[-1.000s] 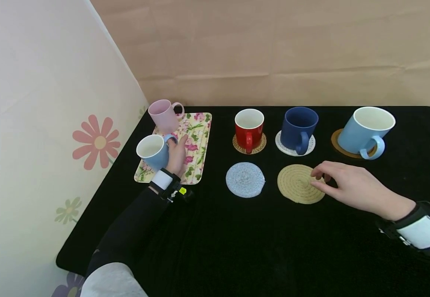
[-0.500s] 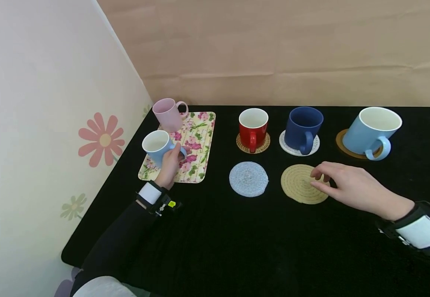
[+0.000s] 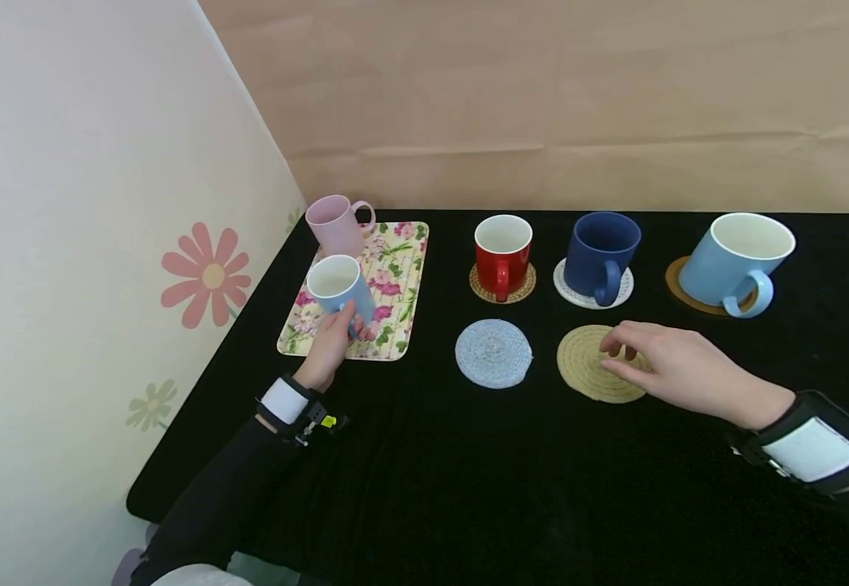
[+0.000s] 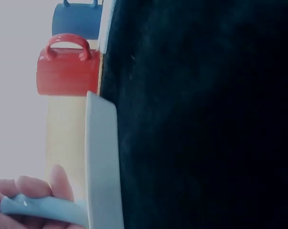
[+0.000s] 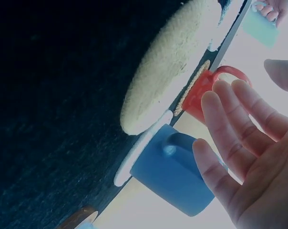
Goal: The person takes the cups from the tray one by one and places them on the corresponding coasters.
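My left hand point(image 3: 330, 346) grips the handle of a light blue mug point(image 3: 342, 286) with a white inside, over the floral tray point(image 3: 404, 268). In the left wrist view, fingers point(image 4: 34, 186) curl round the mug's handle point(image 4: 46, 209). Whether the mug touches the tray I cannot tell. Behind it, a pink mug point(image 3: 334, 228) stands at the tray's far left corner. My right hand point(image 3: 680, 366) holds nothing and hovers over a round yellow woven coaster point(image 3: 585, 374); its fingers are loosely bent in the right wrist view.
Along the back stand a red mug point(image 3: 501, 252) on a brown coaster, a dark blue mug point(image 3: 600, 252) on a white coaster point(image 3: 572, 291), and a larger light blue mug point(image 3: 724, 264) on a brown coaster point(image 3: 676, 281). A pale blue coaster point(image 3: 493, 354) lies left of the yellow one.
My left hand now grips the light blue mug by its handle and has turned it, the handle swinging toward me. The mug has shifted right. My right hand has moved slightly left.
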{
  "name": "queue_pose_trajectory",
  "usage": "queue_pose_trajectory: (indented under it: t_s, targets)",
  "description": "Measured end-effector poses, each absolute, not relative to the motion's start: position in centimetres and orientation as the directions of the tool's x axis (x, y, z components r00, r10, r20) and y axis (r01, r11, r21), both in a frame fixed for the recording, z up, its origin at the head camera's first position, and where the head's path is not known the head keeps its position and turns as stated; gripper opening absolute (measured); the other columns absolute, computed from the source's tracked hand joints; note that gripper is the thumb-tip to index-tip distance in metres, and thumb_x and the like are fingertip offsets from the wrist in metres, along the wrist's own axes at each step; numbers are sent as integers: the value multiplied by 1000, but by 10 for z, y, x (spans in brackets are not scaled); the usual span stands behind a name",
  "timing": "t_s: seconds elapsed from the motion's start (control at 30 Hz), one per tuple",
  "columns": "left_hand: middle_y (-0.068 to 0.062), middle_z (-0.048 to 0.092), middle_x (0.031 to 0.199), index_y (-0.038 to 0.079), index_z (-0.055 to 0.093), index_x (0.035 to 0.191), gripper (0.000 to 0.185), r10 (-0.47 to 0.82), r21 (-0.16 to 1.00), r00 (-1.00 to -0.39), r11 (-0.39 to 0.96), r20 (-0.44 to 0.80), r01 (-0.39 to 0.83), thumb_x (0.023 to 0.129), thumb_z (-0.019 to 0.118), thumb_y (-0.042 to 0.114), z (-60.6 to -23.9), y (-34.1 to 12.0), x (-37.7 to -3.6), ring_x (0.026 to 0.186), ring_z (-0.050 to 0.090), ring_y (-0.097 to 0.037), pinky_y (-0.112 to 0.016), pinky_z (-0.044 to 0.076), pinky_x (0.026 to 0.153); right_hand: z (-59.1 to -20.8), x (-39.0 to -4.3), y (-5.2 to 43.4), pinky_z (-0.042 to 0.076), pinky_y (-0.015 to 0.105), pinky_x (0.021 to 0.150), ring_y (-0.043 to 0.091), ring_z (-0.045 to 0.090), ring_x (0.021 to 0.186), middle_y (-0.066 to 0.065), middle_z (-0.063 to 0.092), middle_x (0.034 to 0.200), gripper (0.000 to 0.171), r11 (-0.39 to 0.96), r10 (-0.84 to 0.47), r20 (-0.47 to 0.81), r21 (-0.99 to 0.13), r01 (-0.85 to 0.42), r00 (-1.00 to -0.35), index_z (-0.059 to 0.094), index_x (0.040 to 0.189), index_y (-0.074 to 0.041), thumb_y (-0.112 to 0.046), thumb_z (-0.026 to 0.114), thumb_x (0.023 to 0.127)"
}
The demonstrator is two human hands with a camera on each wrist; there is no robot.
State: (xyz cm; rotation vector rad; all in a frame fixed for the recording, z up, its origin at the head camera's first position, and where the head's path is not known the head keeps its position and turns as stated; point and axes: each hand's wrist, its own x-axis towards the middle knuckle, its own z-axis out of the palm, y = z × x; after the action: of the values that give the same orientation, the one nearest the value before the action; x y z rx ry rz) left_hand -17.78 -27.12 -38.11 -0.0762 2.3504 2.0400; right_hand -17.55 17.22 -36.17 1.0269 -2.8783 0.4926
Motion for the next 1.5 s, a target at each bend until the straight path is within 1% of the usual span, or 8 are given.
queue_pose_trajectory:
  t_s: [0.17,0.33,0.57,0.77,0.93,1.07,1.2,1.5]
  targets:
    - [-6,41,77,3,40,77,43,72,982,-995,180,-68,-54,108,28,30,-378,-282,-176,76,46,-19,-34,43,79,-362,-181,163,50,28,60,10,61,79,-4,64,91,20,725,-620,111,-296,-622,-777,67,102,-15,-29,71,89]
    - [-5,40,81,5,38,80,39,168,979,-982,196,-85,-51,109,27,28,-374,-289,-176,79,44,-17,-34,40,80,-365,-188,143,53,31,65,17,61,87,3,61,105,38,704,-660,56,-300,-643,-749,63,115,-10,-35,72,88]
    - [-5,41,80,5,41,79,39,114,985,-991,168,-64,-44,108,27,28,-376,-285,-173,78,45,-16,-34,39,80,-375,-201,114,50,50,87,34,54,116,18,50,134,78,706,-684,-55,-300,-641,-727,47,140,-5,-57,66,85]
    - [-6,41,79,5,40,78,40,89,989,-996,145,-17,-4,108,28,29,-371,-275,-168,78,44,-16,-33,39,81,-379,-213,96,43,56,95,39,45,125,22,44,142,102,731,-672,-133,-277,-624,-728,37,148,-6,-73,64,76]
    - [-7,41,76,6,40,76,40,102,989,-994,137,46,60,108,29,26,-360,-260,-164,75,46,-16,-28,42,77,-375,-221,88,46,54,92,40,47,121,24,43,140,108,736,-671,-177,-281,-616,-720,33,150,-7,-74,66,72]
    - [-8,40,76,5,39,75,40,157,986,-985,137,74,96,108,27,25,-350,-248,-159,75,45,-17,-34,42,78,-373,-224,84,47,52,89,39,47,118,24,42,138,108,750,-658,-211,-273,-603,-723,34,151,-11,-74,67,70]
    - [-6,41,78,6,40,77,40,217,988,-974,130,58,88,108,26,26,-344,-236,-152,79,46,-19,-39,42,81,-373,-224,81,47,51,88,38,46,117,23,42,137,103,756,-652,-220,-260,-601,-726,39,149,-11,-72,69,70]
    - [-6,44,78,8,42,78,38,306,987,-952,149,8,56,108,25,24,-343,-206,-140,78,50,-20,-33,44,81,-375,-224,80,48,51,87,37,46,117,23,42,137,100,760,-648,-215,-254,-599,-731,42,147,-12,-71,70,71]
